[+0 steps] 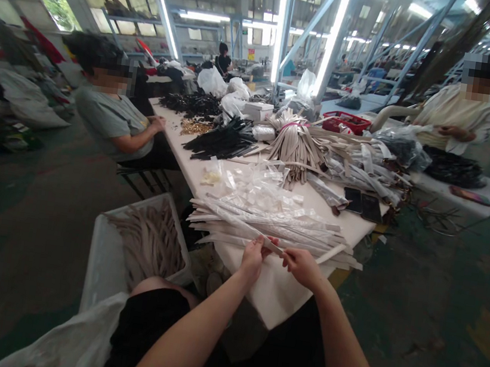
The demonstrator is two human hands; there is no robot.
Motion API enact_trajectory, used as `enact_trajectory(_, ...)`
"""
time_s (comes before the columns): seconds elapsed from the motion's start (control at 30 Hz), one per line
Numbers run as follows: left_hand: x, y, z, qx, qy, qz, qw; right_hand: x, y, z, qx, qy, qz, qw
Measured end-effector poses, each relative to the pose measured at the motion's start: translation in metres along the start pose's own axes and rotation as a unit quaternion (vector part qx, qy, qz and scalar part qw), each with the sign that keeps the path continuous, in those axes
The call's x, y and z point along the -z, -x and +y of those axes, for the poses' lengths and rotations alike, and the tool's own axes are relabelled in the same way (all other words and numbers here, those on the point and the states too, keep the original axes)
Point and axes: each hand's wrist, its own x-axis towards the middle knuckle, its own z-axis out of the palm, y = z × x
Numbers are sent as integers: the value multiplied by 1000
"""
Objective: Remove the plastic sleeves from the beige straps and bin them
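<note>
Between my hands is a flat, light beige strap (273, 247), held just above the near corner of the table. My left hand (256, 252) is closed around it, thumb and fingers pinching. My right hand (301, 266) pinches its end on the right. Directly beyond my hands lies a pile of long pale straps (222, 222), some in clear plastic sleeves. Loose clear plastic wrappers (254, 185) are heaped behind that pile. Farther back sits a large bundle of beige straps (295, 142), tied with a pink band.
Left of my knees stands a white plastic bin (101, 249) of beige straps. Black straps (221, 138), a red basket (347, 123) and dark phones (362, 204) lie on the table (275, 296). One person (114, 112) sits at left; another (461, 116) is at right.
</note>
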Motion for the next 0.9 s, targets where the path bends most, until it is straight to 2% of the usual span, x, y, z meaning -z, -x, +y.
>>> enact_trajectory(0.17, -8, 7, -8, 20, -25, -49, 998, 2, -7, -10, 4, -33, -22, 999)
enact_trajectory(0.37, -8, 12, 0, 37, 11, -8, 999, 25, 3, 1, -31, 1, -51, 998)
enact_trajectory(0.43, -9, 12, 0, 49, -7, -18, 999, 26, 0, -1, -42, -4, -59, 997)
enact_trajectory(0.6, -9, 10, 1, 63, -63, -57, 994, 23, -16, -15, -4, -17, -56, 998)
enact_trajectory(0.67, -6, 9, 3, 68, -45, -59, 995, 28, -14, -11, -4, -11, -65, 998)
enact_trajectory(0.8, -4, 8, 8, 80, -20, -38, 996, 38, -8, 2, -50, 2, -78, 996)
enact_trajectory(0.9, -9, 7, 8, 88, -52, -60, 993, 35, -13, -2, -52, -21, -66, 996)
